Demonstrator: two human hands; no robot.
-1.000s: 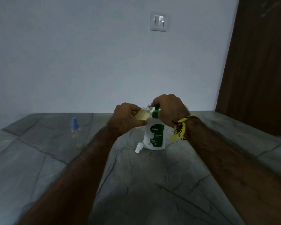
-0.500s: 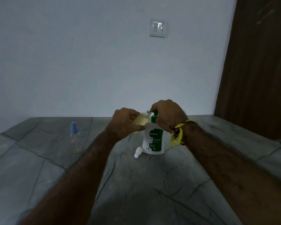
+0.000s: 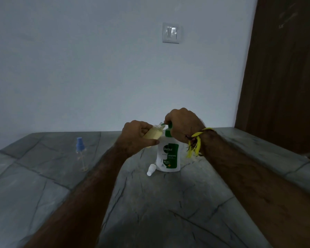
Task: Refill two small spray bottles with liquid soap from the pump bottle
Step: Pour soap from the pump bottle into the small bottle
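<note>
A white pump bottle with a green label and green pump stands on the grey stone counter. My right hand sits curled over its pump head. My left hand grips a small spray bottle, uncapped and tilted, its mouth against the green nozzle. Pale yellow liquid fills most of it. A white spray cap lies on the counter at the pump bottle's left foot. A second small spray bottle, clear with a blue top, stands upright far to the left.
A white wall with a light switch rises behind the counter. A dark brown wooden door fills the right side. A yellow thread band circles my right wrist.
Both hands stay on the bottles in the same hold. The view has tilted slightly, so everything sits a little lower in frame.
</note>
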